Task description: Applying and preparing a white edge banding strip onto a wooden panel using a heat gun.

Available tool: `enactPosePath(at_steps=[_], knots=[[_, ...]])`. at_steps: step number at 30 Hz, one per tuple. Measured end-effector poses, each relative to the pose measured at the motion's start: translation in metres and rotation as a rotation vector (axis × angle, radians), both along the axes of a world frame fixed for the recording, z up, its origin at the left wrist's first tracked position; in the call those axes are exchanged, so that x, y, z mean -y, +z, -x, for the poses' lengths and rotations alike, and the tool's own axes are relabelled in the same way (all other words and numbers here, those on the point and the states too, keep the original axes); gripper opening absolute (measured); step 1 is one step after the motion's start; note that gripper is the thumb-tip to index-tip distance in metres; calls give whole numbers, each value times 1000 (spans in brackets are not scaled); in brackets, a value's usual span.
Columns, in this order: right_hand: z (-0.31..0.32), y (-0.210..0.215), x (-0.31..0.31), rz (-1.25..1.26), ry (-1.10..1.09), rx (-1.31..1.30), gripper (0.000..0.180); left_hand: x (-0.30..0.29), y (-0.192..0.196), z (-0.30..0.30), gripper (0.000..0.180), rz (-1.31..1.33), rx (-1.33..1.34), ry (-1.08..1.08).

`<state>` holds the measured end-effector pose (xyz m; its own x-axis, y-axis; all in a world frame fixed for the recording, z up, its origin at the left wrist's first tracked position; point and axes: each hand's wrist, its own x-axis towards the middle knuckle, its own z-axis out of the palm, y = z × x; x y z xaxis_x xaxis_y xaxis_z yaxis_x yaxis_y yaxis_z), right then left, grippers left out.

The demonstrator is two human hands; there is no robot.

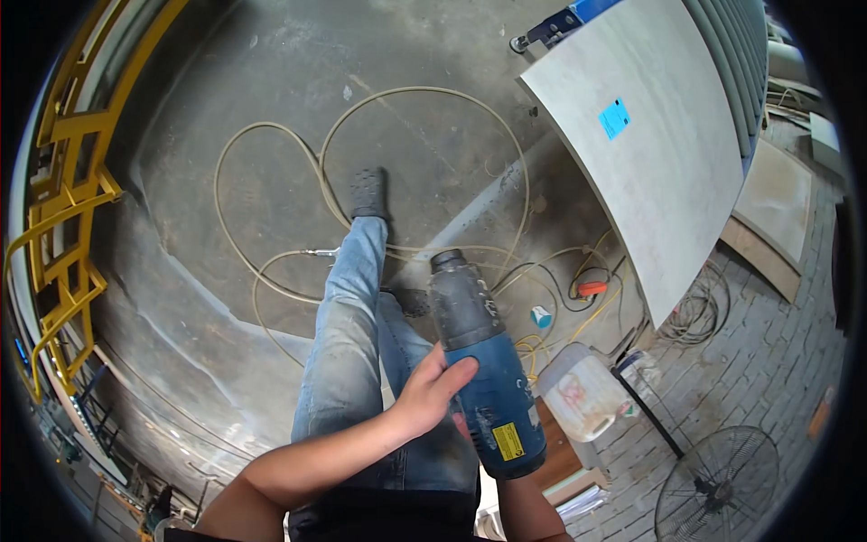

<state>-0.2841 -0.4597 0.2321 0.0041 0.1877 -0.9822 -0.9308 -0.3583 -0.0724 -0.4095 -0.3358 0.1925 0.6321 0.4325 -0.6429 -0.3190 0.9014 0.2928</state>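
A scuffed blue power tool (492, 375) with a dark grey front and a short black nose (447, 261) is held up before my body, nose pointing away from me. My left hand (426, 388) grips its left side, thumb laid over the casing and fingers partly hidden behind it. My right forearm (528, 513) rises from the lower edge and passes behind the tool's rear end. The tool's body hides my right hand, so its fingers cannot be seen. A yellow label (508, 442) sits near the rear of the casing.
Looped hose (219, 194) lies on the concrete floor around my outstretched foot (368, 194). A large pale slab (664, 181) leans at the right. Nearby are a plastic jerrycan (578, 388), tangled cords (578, 289) and a fan (718, 488). A yellow metal frame (68, 208) stands left.
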Motion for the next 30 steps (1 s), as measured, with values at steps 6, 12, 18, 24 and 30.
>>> enactPosePath(at_steps=[6,12,18,24,30], knots=[[11,-24,-15,-83,109,-18,41,-21,-14,29,38,95,20,119],[21,-39,-87,-35,84,-194,42,-63,-37,47,39,198,35,142],[38,-54,-166,-16,408,-108,30,-119,-54,59,48,263,-62,143],[34,-64,-228,-43,548,-81,27,-174,-58,61,50,271,-117,107],[18,-46,-242,-245,935,178,36,-220,-25,35,103,422,-87,-131]])
